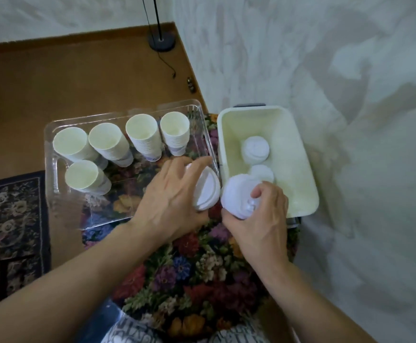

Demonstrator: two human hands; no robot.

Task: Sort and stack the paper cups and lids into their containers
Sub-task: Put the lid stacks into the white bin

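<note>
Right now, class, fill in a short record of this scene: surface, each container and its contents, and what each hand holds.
surface: floral tablecloth
clear bin: five stacks of paper cups, all standing open end up
white tub: two lid stacks, standing on its floor
left hand: grip closed on a few white lids, at the clear bin's right edge
right hand: grip closed on a stack of lids, over the near-left corner of the white tub

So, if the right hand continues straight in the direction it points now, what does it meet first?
Probably the near wall of the cream plastic tub; the right hand holds white plastic lids just over it. Depth is unclear.
</note>
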